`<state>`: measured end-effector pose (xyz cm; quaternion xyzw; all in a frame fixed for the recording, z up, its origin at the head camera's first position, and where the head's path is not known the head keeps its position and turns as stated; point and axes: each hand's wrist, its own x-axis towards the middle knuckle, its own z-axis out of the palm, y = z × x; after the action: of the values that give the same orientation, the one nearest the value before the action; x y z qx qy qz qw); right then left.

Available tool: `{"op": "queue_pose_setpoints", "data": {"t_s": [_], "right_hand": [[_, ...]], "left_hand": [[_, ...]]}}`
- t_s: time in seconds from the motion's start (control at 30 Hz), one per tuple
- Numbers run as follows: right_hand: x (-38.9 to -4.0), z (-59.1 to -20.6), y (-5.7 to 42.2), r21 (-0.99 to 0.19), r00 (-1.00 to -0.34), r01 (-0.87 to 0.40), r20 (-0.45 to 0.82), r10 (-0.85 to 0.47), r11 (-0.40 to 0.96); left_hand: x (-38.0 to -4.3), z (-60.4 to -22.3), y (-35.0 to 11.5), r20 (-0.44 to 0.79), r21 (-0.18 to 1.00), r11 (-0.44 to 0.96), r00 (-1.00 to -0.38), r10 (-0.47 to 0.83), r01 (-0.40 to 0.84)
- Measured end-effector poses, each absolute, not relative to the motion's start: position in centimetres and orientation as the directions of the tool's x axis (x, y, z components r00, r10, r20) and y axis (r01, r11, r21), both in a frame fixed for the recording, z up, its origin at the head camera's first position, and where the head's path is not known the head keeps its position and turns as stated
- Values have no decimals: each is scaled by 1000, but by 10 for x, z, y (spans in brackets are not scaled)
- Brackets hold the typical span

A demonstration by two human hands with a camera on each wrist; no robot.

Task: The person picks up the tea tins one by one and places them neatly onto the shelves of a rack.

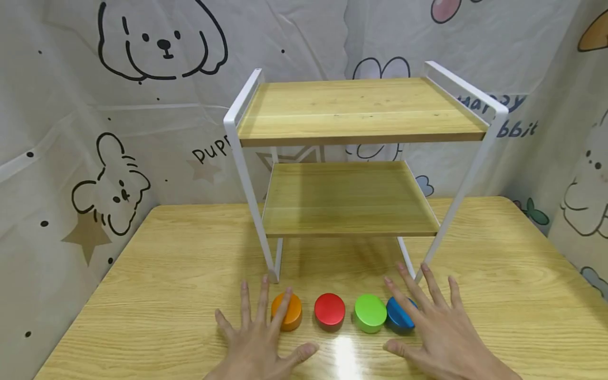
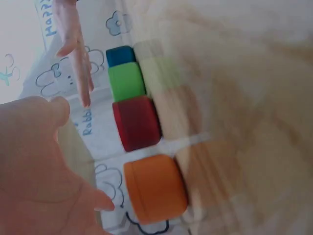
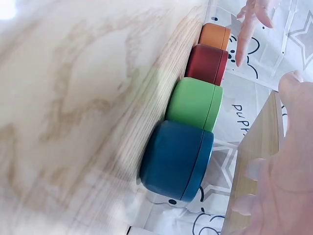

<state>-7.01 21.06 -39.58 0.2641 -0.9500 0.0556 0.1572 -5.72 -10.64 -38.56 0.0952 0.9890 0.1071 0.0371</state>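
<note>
In the head view a row of round, lidded containers stands on the table: orange (image 1: 293,312), red (image 1: 330,310), green (image 1: 370,313) and blue (image 1: 399,315). My left hand (image 1: 258,338) is spread wide with straight fingers, its index finger overlapping the orange container. Fingers apart, my right hand (image 1: 437,322) overlaps part of the blue one. Both wrist views show the palms held above the row with nothing in them. From the right wrist, the blue container (image 3: 171,159) is nearest; from the left wrist, the orange container (image 2: 155,188) is.
Behind the row stands a two-tier shelf with a wooden top board (image 1: 361,111), a lower board (image 1: 351,198) and a white metal frame (image 1: 249,184). Printed cloth (image 1: 294,42) with cartoon animals hangs around the wooden table (image 1: 190,248).
</note>
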Motion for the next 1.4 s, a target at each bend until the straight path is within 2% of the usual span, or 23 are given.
{"op": "queue_pose_setpoints", "data": {"t_s": [0.13,0.27,0.43,0.67,0.87,1.13,1.4], "right_hand": [[-69,-390,208,-94,-850,-478,300,-433,873],[-69,-383,207,-174,-881,-430,295,-370,886],[-71,-381,208,-162,-880,-422,309,-361,892],[-72,-384,209,-168,-900,-404,250,-358,899],[-73,-388,209,-215,-914,-383,229,-335,899],[-74,-390,207,-217,-933,-339,201,-298,915],[-76,-392,206,-271,-940,-324,203,-275,907]], "left_hand": [[-61,-371,-117,-52,247,956,-982,179,161],[-72,-348,-131,67,243,960,-990,126,139],[-104,-324,-142,225,259,959,-973,58,118],[-145,-309,-144,329,216,972,-944,23,99],[-164,-304,-138,307,152,984,-951,39,89],[-174,-306,-133,231,199,977,-972,30,78],[-176,-310,-131,240,277,953,-969,55,123]]}}
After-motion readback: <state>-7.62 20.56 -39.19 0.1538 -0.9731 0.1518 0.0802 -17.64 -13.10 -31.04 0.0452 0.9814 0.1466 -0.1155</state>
